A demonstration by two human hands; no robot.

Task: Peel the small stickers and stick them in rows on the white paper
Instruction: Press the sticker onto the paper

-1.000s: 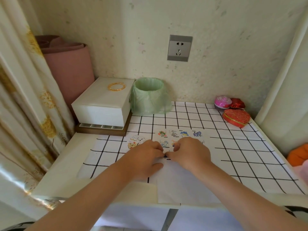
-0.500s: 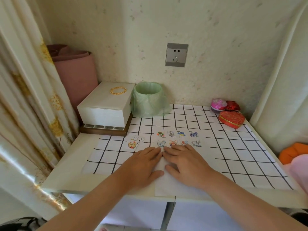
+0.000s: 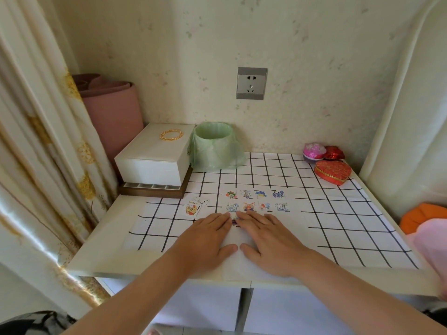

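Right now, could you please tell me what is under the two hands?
Both the left hand and right hand lie flat on the white paper. One small sticker peeks out between their fingers; anything else beneath the palms is covered.

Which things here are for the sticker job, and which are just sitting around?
For the job: white paper, stuck stickers, spare stickers, left hand and right hand pressing flat.
Just lying about: green bin, white box, gold bangle, red heart box, wall socket.
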